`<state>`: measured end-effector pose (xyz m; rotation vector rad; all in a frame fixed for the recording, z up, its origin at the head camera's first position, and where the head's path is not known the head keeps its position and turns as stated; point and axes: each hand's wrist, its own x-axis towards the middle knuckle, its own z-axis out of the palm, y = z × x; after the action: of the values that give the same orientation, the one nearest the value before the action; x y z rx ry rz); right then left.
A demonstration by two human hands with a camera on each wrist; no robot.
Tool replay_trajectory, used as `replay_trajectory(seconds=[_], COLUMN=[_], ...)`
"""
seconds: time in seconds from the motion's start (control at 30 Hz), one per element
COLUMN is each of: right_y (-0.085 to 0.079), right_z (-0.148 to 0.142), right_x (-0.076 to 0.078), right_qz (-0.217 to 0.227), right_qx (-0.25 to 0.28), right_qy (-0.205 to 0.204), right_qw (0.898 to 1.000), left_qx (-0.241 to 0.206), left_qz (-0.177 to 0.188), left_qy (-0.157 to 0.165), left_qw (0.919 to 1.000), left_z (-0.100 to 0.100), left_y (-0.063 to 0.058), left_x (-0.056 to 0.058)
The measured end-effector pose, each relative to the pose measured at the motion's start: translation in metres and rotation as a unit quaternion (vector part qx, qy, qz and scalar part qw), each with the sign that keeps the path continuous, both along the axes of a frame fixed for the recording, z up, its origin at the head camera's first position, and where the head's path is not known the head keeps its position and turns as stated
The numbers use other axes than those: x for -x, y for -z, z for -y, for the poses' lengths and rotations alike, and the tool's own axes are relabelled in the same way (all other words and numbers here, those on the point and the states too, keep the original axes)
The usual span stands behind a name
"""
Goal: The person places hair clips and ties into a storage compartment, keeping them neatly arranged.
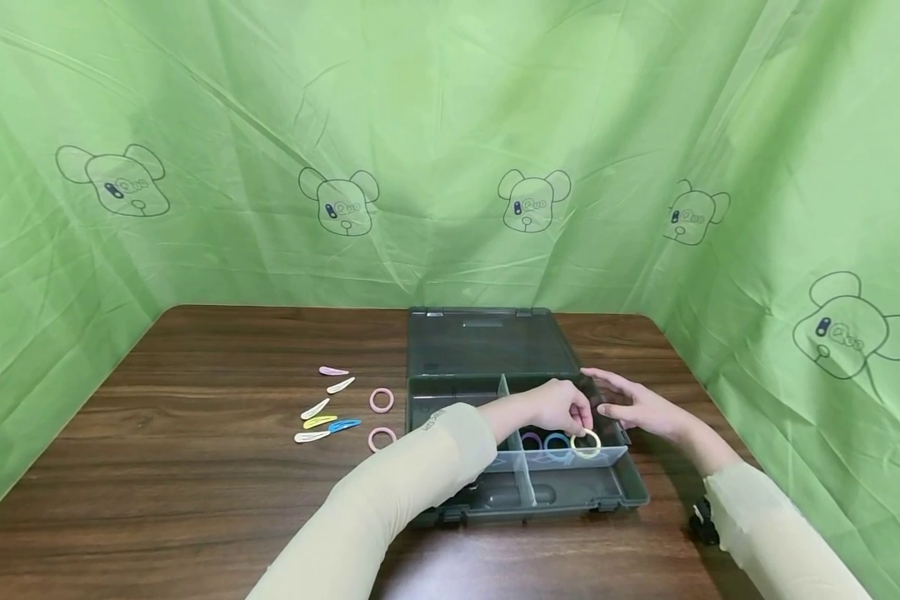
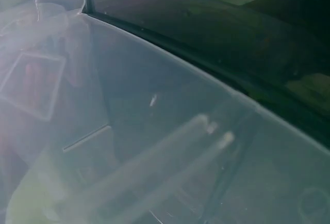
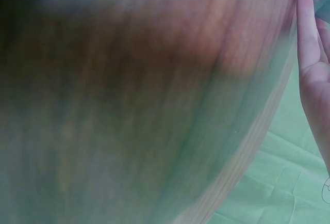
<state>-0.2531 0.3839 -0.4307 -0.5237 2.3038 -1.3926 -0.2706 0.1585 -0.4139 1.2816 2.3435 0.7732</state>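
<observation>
In the head view, my left hand [image 1: 558,406] pinches a pale yellow hair tie [image 1: 587,455] over the right side of a dark, see-through organizer box [image 1: 630,492]. Beside it, a purple hair tie [image 1: 531,434] and a blue hair tie [image 1: 557,438] sit in the same back right compartment. My right hand [image 1: 648,408] is at the box's right wall, fingers extended and thumb apart; it holds nothing. The right wrist view catches that hand [image 3: 313,69] at its edge. Only blurred clear plastic [image 2: 170,105] fills the left wrist view.
The box lid [image 1: 487,346] lies folded back. Left of the box are two pink hair ties [image 1: 382,410] and several snap hair clips [image 1: 317,422] in pink, white, yellow and blue on the wooden table [image 1: 195,467]. Green cloth [image 1: 435,108] encloses the table.
</observation>
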Motion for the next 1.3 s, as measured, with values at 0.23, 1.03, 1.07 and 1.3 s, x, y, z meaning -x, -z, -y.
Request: replay_trajectory(seconds=[0.23,1.03,1.07,1.3], right_y=[0.000,0.003,0.004,0.005], right_z=[0.000,-0.004,-0.004,-0.004], right_x=[-0.001,-0.001,0.000,0.003], right_qz=[-0.003,0.002,0.002,0.002], right_qx=[-0.004,0.003,0.005,0.016], right_qy=[0.007,-0.002,-0.003,-0.017], right_qw=[1.000,1.000,1.000,1.000], left_qx=[-0.012,-0.050,-0.044,-0.032], left_qz=[0.005,0.008,0.000,-0.027], left_qy=[0.012,0.090,0.090,0.098], left_qw=[0.9998,0.9947,0.9950,0.9943], left_z=[0.001,0.031,0.034,0.056], left_y=[0.001,-0.038,-0.041,-0.059], left_x=[0.002,-0.001,-0.002,-0.011])
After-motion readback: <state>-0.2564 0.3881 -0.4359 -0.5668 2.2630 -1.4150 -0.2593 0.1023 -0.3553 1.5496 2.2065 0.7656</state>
